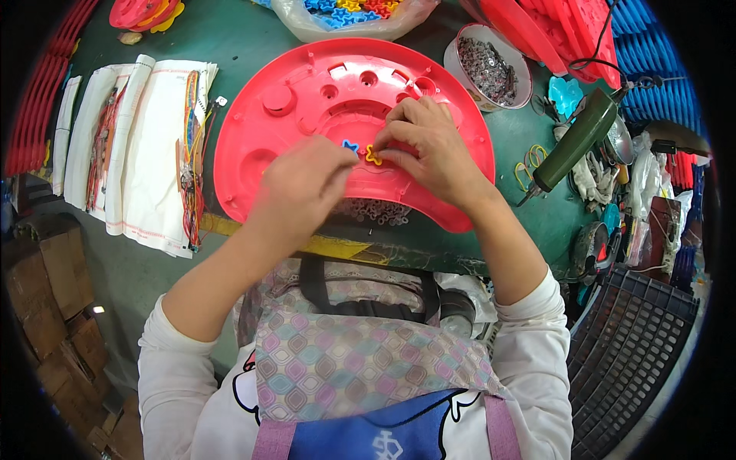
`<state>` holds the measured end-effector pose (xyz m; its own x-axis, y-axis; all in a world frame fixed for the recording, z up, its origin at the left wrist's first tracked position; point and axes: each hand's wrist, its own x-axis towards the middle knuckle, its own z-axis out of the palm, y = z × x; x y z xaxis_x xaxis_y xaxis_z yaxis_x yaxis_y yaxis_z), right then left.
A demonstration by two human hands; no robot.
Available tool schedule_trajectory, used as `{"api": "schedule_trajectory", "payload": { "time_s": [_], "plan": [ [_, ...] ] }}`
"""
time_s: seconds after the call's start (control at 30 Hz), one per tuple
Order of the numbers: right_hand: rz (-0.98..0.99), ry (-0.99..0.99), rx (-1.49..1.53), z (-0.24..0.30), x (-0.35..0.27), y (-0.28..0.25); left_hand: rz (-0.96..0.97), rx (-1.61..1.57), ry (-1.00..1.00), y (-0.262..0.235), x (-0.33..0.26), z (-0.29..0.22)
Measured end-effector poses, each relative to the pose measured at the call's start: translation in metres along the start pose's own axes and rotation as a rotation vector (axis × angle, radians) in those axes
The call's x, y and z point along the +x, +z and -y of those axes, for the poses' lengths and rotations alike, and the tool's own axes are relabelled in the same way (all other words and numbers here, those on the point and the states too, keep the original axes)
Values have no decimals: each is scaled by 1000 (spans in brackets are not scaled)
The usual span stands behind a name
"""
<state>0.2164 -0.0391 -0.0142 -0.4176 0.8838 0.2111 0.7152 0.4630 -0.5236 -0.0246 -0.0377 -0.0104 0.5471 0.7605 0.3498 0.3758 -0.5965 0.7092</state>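
A red, half-round plastic shell [257, 115] lies on the green table, its moulded posts and recesses facing up. Near its middle, my right hand [433, 149] pinches a yellow star-shaped plastic piece [373, 156] between thumb and forefinger. Beside that sits a blue star-shaped piece [350, 145] in the shell. My left hand [303, 184] is over the shell's left front part, slightly blurred, fingers curled together with the tips just below the blue star. Whatever those fingertips hold, if anything, is hidden.
Bundled wires lie on white cloths [157, 146] at left. Behind the shell is a bag of coloured stars [345, 29]. A bowl of screws [491, 69], a green electric screwdriver [576, 142] and stacked red shells [529, 34] stand at right. Small metallic parts [376, 211] lie by the front edge.
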Motion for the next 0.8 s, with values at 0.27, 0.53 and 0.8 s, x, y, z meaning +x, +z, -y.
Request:
{"api": "schedule_trajectory", "payload": {
  "time_s": [0.27, 0.53, 0.8],
  "plan": [
    [66, 1, -1, -2, 3, -3, 97, -184, -288, -5, 10, 3],
    [196, 126, -66, 11, 19, -13, 210, -190, -402, -19, 30, 0],
    [212, 201, -59, 17, 25, -13, 75, 272, 86, -11, 35, 24]
  ]
}}
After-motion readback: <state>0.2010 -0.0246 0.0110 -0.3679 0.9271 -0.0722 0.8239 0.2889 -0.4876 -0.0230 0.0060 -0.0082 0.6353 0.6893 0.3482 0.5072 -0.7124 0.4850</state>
